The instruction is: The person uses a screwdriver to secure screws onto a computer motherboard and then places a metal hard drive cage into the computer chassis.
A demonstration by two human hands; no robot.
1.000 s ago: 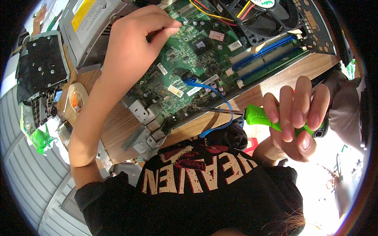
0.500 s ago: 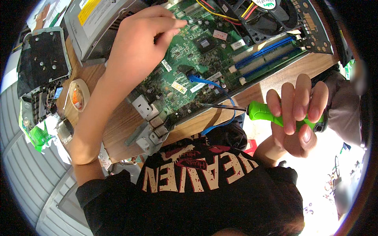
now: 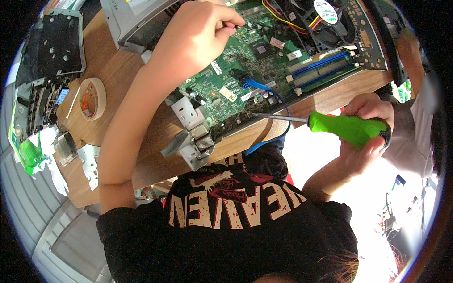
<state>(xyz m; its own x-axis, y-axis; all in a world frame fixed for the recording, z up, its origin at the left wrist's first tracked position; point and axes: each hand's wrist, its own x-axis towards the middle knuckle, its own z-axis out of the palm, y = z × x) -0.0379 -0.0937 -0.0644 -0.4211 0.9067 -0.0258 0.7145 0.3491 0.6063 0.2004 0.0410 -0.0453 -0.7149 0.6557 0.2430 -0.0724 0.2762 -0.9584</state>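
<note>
A green circuit board (image 3: 226,68) lies on the wooden table, with a black fan (image 3: 325,23) at its far right and blue memory slots (image 3: 321,67) along its near right side. Over its far part is my left hand (image 3: 200,35), thumb and forefinger pinched together; a small dark thing at the tips is too small to name. My right hand (image 3: 370,113) grips the green handle of a screwdriver (image 3: 347,129). Its shaft points left, the tip close to the board's near edge; whether it touches cannot be told. A blue cable (image 3: 278,96) runs from the board over the table edge.
A grey metal drive box (image 3: 141,21) stands behind my left forearm. To the left are a tape roll (image 3: 97,101), a dark panel (image 3: 61,42) and dismantled parts (image 3: 40,104). Metal port housings (image 3: 193,127) stick out at the board's near left. Another person's arm (image 3: 409,54) shows at far right.
The whole view has shifted, so the table and board appear farther right. The fingers of my right hand have changed their hold on the handle. My left hand keeps its pinch over the board.
</note>
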